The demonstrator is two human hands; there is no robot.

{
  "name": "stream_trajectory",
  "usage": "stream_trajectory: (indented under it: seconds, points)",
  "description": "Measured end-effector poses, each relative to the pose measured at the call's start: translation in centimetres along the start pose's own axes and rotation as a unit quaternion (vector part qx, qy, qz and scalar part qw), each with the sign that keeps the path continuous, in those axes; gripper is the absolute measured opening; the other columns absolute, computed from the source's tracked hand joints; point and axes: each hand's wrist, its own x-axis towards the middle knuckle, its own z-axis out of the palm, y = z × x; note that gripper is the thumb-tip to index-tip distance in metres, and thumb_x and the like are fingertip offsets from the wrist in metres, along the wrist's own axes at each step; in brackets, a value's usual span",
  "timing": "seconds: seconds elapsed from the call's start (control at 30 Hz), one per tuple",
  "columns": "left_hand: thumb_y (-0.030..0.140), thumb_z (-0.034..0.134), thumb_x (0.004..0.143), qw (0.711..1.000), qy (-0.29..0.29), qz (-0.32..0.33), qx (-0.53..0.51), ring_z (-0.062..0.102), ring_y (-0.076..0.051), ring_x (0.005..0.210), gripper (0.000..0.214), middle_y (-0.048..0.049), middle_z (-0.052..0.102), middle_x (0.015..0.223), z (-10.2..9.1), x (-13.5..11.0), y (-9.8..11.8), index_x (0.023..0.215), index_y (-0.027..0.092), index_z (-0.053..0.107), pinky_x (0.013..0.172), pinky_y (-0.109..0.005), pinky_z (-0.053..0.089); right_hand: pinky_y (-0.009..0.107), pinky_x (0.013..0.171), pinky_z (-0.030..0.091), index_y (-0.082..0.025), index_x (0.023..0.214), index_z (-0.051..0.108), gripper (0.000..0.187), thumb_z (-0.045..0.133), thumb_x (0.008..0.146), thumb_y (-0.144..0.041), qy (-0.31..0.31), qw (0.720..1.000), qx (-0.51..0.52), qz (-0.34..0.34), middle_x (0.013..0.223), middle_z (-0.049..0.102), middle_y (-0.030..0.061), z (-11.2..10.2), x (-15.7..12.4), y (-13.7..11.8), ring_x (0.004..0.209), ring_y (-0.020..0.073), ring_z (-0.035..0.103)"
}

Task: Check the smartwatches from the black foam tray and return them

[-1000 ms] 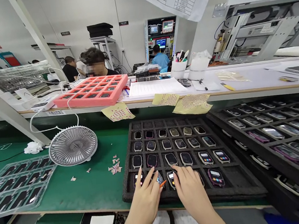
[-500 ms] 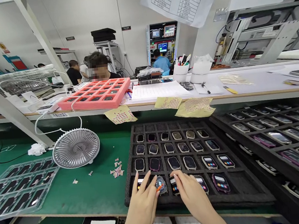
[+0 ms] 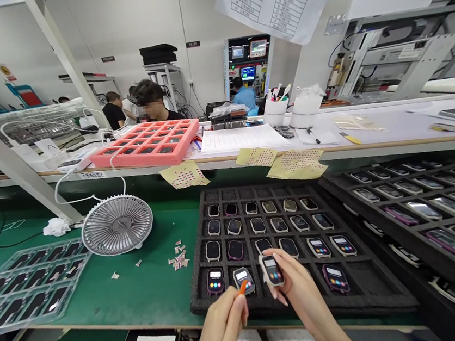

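My right hand [image 3: 300, 288] grips a smartwatch body [image 3: 272, 269] with a pale case and a lit screen, raised over the front row of a black foam tray [image 3: 377, 279]. Closed in a pinch, my left hand [image 3: 224, 318] holds a small orange stick-like tool [image 3: 243, 287]; the fingers hide most of it. Just behind the tool's tip, a pale watch [image 3: 242, 279] lies in its compartment with the screen lit. To its left sits a purple-rimmed watch [image 3: 215, 281], also lit. Another purple-rimmed lit watch [image 3: 335, 278] lies to the right of my right hand.
A grey fan [image 3: 117, 226] and a clear tray of dark parts [image 3: 10, 305] stand at left. Small paper bits [image 3: 179, 261] lie beside the foam tray. More stacked foam trays [image 3: 417, 231] crowd the right. On the shelf is a pink foam tray [image 3: 176, 155]; co-workers sit behind.
My right hand has lifted a watch from the front row. My left hand has drawn back toward me with the orange tool, and the watch behind it now shows a different lit screen.
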Motion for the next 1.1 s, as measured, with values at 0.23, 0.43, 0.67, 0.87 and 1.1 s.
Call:
stream_trajectory:
  seconds: [0.23, 0.43, 0.67, 0.87, 1.1]
  points:
    - [0.047, 0.034, 0.093, 0.976, -0.102, -0.118, -0.152, 0.025, -0.007, 0.04, 0.041, 0.0079, 0.033, 0.049, 2.0, 2.0, 0.6, 0.07, 0.017, 0.048, 0.042, -0.02, 0.022, 0.012, 0.027, 0.016, -0.018, 0.076, 0.053, 0.031, 0.067, 0.076, -0.046, -0.054, 0.994, 0.087, 0.039, 0.053, 0.051, -0.007, 1.5, -0.2, 0.1, 0.028, 0.0001, 0.031]
    - [0.047, 0.034, 0.093, 0.979, -0.098, -0.106, -0.143, 0.024, -0.006, 0.037, 0.042, 0.009, 0.032, 0.045, 2.3, 2.0, 0.1, 0.071, 0.015, 0.052, 0.04, -0.02, 0.021, 0.01, 0.027, 0.017, -0.019, 0.071, 0.047, 0.034, 0.068, 0.076, -0.045, -0.055, 0.993, 0.104, 0.026, 0.049, 0.048, -0.0097, 1.8, 0.0, 0.4, 0.026, -0.0012, 0.029]
    - [0.053, 0.038, 0.089, 0.97, -0.119, -0.124, -0.171, 0.021, -0.005, 0.032, 0.045, 0.01, 0.033, 0.038, 2.0, 2.4, 0.1, 0.07, 0.015, 0.053, 0.037, -0.02, 0.018, 0.01, 0.028, 0.014, -0.019, 0.072, 0.046, 0.035, 0.072, 0.073, -0.042, -0.061, 0.99, 0.106, 0.067, 0.047, 0.046, -0.0116, 1.4, -0.1, 0.5, 0.027, -0.0024, 0.021]
    - [0.06, 0.042, 0.084, 0.965, -0.103, -0.125, -0.207, 0.02, -0.004, 0.031, 0.049, 0.0099, 0.033, 0.037, 2.8, 2.5, 0.1, 0.068, 0.015, 0.051, 0.036, -0.02, 0.015, 0.01, 0.028, 0.011, -0.019, 0.078, 0.05, 0.039, 0.08, 0.061, -0.037, -0.097, 0.961, 0.198, 0.165, 0.044, 0.045, -0.0141, 1.5, 0.1, 0.3, 0.027, -0.0032, 0.012]
    - [0.065, 0.04, 0.082, 0.97, -0.069, -0.119, -0.198, 0.021, -0.005, 0.032, 0.052, 0.0096, 0.032, 0.036, 2.5, 3.0, -0.1, 0.065, 0.016, 0.049, 0.037, -0.02, 0.016, 0.012, 0.028, 0.011, -0.019, 0.076, 0.051, 0.036, 0.078, 0.064, -0.04, -0.058, 0.973, 0.184, 0.123, 0.042, 0.044, -0.0126, 1.9, 0.0, 0.3, 0.028, -0.0021, 0.012]
